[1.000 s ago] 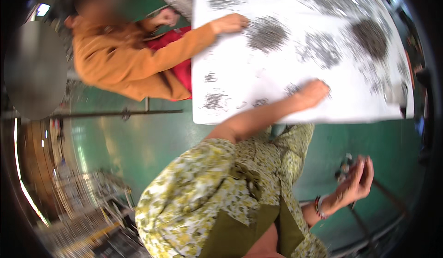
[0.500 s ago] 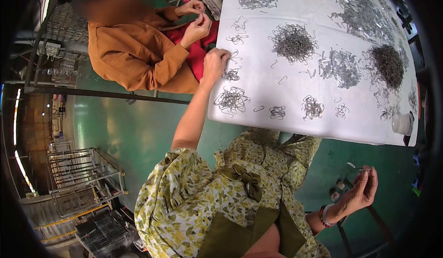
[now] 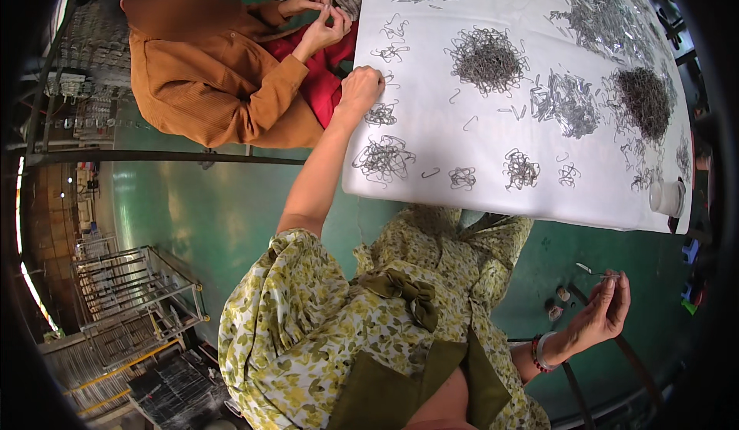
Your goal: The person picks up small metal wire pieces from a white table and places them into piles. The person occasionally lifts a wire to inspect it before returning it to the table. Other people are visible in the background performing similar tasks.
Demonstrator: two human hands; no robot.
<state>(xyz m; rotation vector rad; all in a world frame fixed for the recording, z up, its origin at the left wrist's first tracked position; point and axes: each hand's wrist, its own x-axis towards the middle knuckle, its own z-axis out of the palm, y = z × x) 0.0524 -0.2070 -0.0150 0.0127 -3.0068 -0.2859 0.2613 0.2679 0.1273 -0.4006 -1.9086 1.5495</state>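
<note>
My left hand rests at the left edge of the white-covered table, fingers curled down beside a few bent wire hooks. What lies under its fingertips is hidden. Low on the right, away from the table, my right hand pinches a thin wire hook with a small shiny metal piece at its end. Just below my left hand lies a little pile of hooks, and a larger loose pile sits near the table's corner.
A dense heap of hooks and a heap of flat silvery strips lie mid-table. A white tub stands at the right corner. On the left, a person in a brown jacket works with both hands. Metal racks stand beyond.
My left hand's fingers have curled in more tightly at the hooks. My right hand keeps its pinch on the wire hook. The whole view has shifted slightly.
</note>
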